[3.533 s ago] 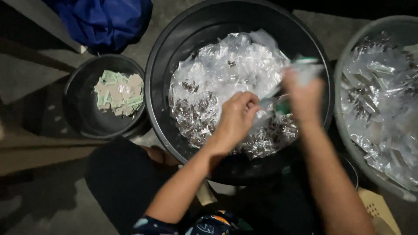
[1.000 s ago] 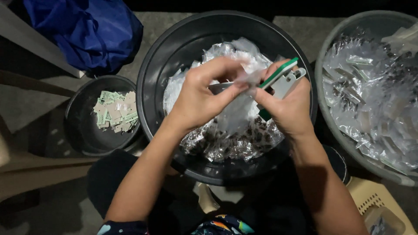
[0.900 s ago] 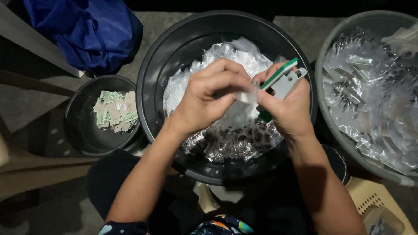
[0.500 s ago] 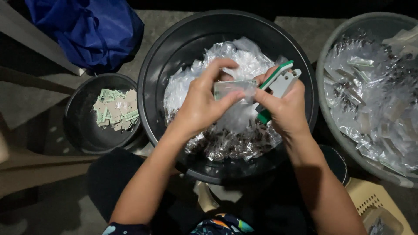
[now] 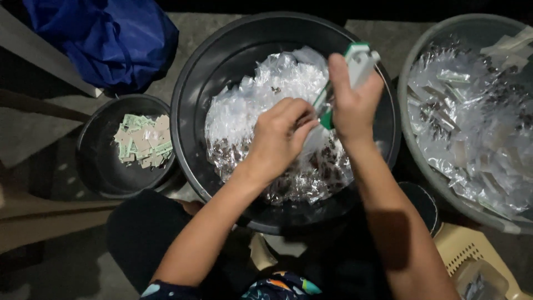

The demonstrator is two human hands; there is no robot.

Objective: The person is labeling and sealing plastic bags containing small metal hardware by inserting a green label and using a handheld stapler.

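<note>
Right now the right hand [image 5: 352,103] grips a green-and-white stapler [image 5: 355,64] upright over the big black tub [image 5: 222,61]; just left, the left hand [image 5: 280,136] pinches a clear packet [image 5: 316,139] beneath its nose.

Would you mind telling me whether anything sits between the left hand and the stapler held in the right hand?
Nothing solid separates them. The left hand pinches a clear packet right at the nose of the green and white stapler gripped by the right hand, above the big black basin.

Dim grey concrete floor [image 5: 50,133]
</note>
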